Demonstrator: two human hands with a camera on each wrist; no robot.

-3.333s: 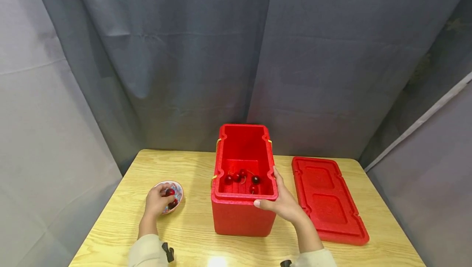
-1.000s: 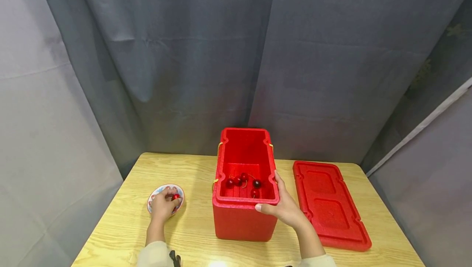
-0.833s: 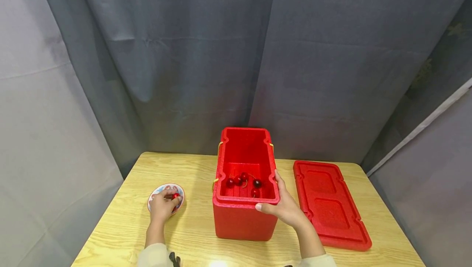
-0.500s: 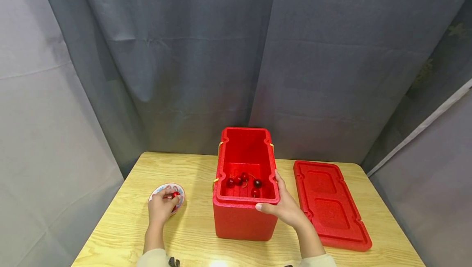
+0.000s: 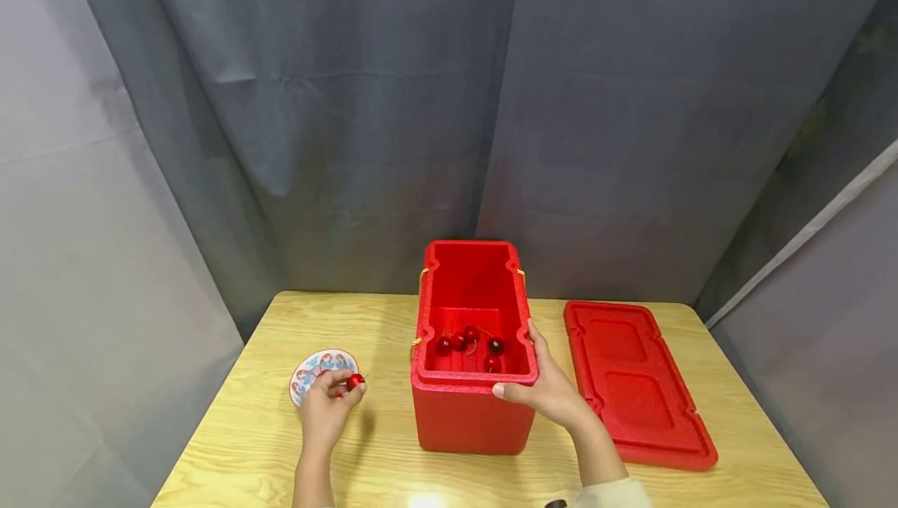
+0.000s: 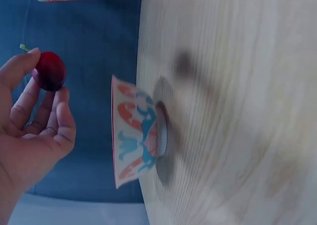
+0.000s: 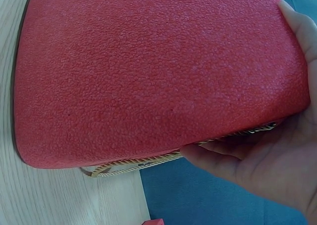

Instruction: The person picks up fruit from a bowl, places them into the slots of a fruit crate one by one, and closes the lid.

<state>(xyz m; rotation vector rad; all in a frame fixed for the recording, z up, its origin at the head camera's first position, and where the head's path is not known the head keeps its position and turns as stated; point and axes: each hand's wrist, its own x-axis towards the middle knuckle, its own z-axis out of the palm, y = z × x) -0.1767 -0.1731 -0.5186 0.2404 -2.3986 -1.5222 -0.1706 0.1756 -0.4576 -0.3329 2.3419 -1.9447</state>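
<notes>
A dark red cherry with a short green stem is pinched between the thumb and fingertips of my left hand. In the left wrist view the cherry is held above the table, beyond the rim of a small patterned bowl. My left hand partly covers that bowl in the head view. My right hand grips the near right corner of an open red foam box, its thumb on the front rim and its fingers along the side. Several cherries lie on the box floor.
The box's red lid lies flat on the wooden table to the right. Yellow rope handles hang at the box's sides. Grey curtains stand behind and beside the table.
My left hand has lifted a cherry out of the bowl and moved right, toward the box, uncovering more of the bowl. My right hand keeps its grip on the box corner.
</notes>
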